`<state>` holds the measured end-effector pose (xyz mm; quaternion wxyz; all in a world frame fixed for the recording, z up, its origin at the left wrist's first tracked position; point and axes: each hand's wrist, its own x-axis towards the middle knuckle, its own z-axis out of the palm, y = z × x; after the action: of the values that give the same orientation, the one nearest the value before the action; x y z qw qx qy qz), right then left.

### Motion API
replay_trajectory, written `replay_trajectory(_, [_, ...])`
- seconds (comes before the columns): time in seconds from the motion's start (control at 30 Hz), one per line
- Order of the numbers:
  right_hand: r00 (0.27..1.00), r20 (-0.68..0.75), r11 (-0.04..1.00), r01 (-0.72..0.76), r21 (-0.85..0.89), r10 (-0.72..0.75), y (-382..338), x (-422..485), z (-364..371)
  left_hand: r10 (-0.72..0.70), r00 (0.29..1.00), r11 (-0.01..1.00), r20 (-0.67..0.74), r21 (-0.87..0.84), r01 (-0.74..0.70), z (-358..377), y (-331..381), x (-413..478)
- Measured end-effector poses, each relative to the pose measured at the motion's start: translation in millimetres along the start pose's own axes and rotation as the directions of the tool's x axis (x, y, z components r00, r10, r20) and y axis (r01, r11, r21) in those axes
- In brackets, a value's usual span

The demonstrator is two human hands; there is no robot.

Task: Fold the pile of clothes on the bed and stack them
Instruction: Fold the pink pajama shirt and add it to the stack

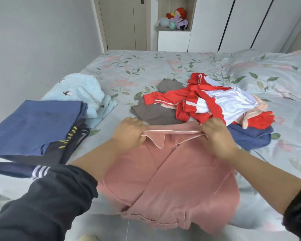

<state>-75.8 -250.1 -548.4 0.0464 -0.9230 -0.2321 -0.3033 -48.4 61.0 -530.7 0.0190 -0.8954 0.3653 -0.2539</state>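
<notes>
A pink shirt [172,180] lies flat on a floral bed [163,66], the unfolded pile [215,103] just beyond it and a folded stack [33,126] to its left; left hand [129,133] and right hand [217,136] grip its collar, fingers curled.

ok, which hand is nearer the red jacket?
Right. The right hand pinches the collar of the pink shirt right beside the red jacket; the left hand grips the collar's other end, farther off.

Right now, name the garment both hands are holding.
The pink shirt: left hand and right hand pinch its collar. The red jacket and grey top lie loose behind.
</notes>
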Motion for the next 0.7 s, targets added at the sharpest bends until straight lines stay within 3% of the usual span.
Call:
replay_trajectory(0.07, [0.995,0.016,0.992,0.099,-0.076,-0.098,-5.1,-17.8,4.3,0.022,0.984,0.99,0.18,0.134,-0.046,5.7,10.8,-8.6])
replay_trajectory(0.13, [0.981,0.082,0.968,0.188,-0.164,-0.177,-11.1,-32.4,12.8,0.01,0.883,0.96,0.469,0.241,-0.139,18.6,21.0,-15.1])
replay_trajectory(0.2, [0.963,0.208,0.954,0.213,-0.212,-0.169,-17.5,-43.6,19.2,-0.012,0.801,0.938,0.599,0.284,-0.199,25.9,27.1,-21.5])
replay_trajectory(0.3, [0.944,0.322,0.968,0.144,-0.204,-0.072,-19.9,-50.4,22.4,-0.088,0.794,0.957,0.602,0.273,-0.101,28.5,29.2,-28.8])
replay_trajectory(0.37, [0.949,0.313,0.985,0.084,-0.15,-0.033,-21.7,-48.2,19.9,-0.154,0.847,0.978,0.509,0.199,0.059,25.3,25.9,-29.9])
replay_trajectory(0.43, [0.973,0.226,0.997,-0.032,-0.068,0.047,-27.4,-39.4,15.9,-0.207,0.918,0.976,0.338,0.009,0.217,22.2,23.2,-25.4])
replay_trajectory(0.53, [0.977,0.145,0.988,-0.156,0.004,0.154,-40.6,-12.8,18.3,-0.288,0.942,0.909,0.172,-0.26,0.326,25.5,22.9,-4.1])
replay_trajectory(0.6, [0.953,0.244,0.983,-0.18,-0.018,0.179,-51.1,5.4,30.8,-0.303,0.935,0.879,0.185,-0.325,0.349,33.4,28.1,12.4])
replay_trajectory(0.7, [0.863,0.482,0.985,-0.173,-0.003,0.153,-57.0,0.6,65.2,-0.234,0.875,0.941,0.423,-0.129,0.314,64.1,35.8,12.1])
